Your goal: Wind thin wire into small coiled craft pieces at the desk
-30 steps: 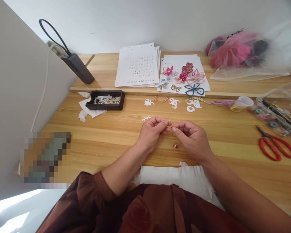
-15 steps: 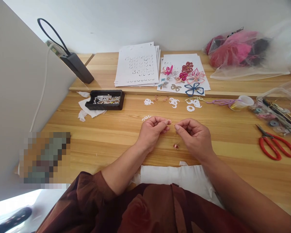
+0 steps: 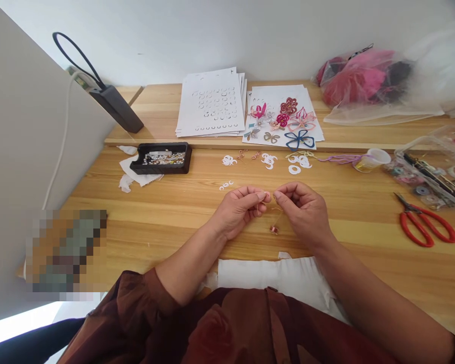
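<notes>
My left hand (image 3: 238,212) and my right hand (image 3: 304,212) meet at the middle of the wooden table (image 3: 167,242), fingertips nearly touching. Both pinch a thin copper wire (image 3: 276,215), which is hard to follow between the fingers. The wire runs down from my right fingertips towards a small copper wire coil (image 3: 274,230) on the tabletop, just below the gap between my hands. Small white paper cut-outs (image 3: 226,185) lie beyond my left hand.
A black tray of beads (image 3: 161,157) sits on white cloth at the left. Sheets of cut paper (image 3: 212,103) and wire flowers on paper (image 3: 282,119) lie on the shelf. Red-handled scissors (image 3: 424,226) and a clear plastic box (image 3: 432,172) are at the right.
The whole view has shifted slightly left. My hands have stayed close together, pinching at the wire, and the wire down to the coil shows more plainly.
</notes>
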A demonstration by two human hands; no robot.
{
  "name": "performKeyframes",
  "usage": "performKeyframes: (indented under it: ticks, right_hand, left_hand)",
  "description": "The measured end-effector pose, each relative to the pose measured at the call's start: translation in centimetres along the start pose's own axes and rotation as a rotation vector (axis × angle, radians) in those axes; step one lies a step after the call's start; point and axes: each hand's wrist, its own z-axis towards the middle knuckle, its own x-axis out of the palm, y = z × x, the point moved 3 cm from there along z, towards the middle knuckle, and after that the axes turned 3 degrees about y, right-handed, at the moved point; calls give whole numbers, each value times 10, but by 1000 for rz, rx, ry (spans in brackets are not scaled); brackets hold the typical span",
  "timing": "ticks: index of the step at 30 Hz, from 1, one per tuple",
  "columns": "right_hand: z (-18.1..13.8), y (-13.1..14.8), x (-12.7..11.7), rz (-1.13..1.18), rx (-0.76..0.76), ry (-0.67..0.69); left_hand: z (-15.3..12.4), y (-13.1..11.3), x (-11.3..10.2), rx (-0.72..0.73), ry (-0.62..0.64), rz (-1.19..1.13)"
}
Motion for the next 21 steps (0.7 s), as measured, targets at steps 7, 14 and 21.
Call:
performKeyframes:
  ticks: [7,14,21]
  right_hand:
    - [1,-1,1,59,27,35]
    - [-4,-10,10,361,308,168]
    - [-18,-10,21,393,394,242]
  left_hand:
    - [-3,2,0,19,19,57]
    - [-1,2,0,115,20,137]
    - [0,-2,-2,232,-103,201]
